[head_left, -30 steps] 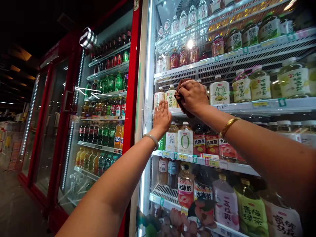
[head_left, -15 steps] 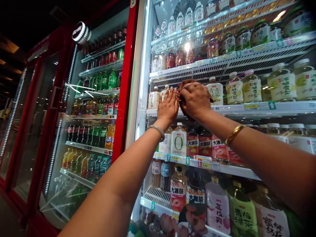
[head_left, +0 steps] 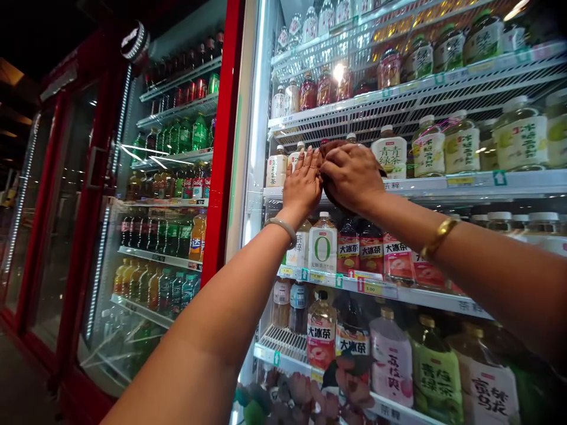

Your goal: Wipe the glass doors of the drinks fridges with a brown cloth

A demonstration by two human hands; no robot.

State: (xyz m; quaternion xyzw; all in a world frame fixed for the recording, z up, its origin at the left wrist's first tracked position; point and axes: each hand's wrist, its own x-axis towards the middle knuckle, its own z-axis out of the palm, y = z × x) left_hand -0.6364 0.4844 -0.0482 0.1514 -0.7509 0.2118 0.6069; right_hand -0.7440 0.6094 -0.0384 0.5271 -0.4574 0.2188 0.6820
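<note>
My left hand [head_left: 302, 182] lies flat against the glass door of a lit drinks fridge, fingers stretched upward. Right beside it, nearly touching, my right hand [head_left: 354, 177] is curled and pressed to the same glass. Under its fingers and palm shows a dark brown cloth [head_left: 335, 199], bunched up and mostly hidden. Behind the glass, close to my hands, stand a white-labelled green tea bottle [head_left: 389, 152] and a pale tea bottle [head_left: 277, 167]. A light bangle [head_left: 283, 229] circles my left wrist, a gold one [head_left: 439, 237] my right forearm.
Shelves [head_left: 416, 293] of bottled drinks fill the fridge behind the door. Its pale frame [head_left: 237, 177] and a red post [head_left: 224, 130] run up on the left. Beyond stands another drinks fridge [head_left: 166, 254]. Faint reflections lie across the glass low down.
The view has shifted slightly, and the right forearm sits a little farther right. Both hands stay pressed at almost the same spot on the glass.
</note>
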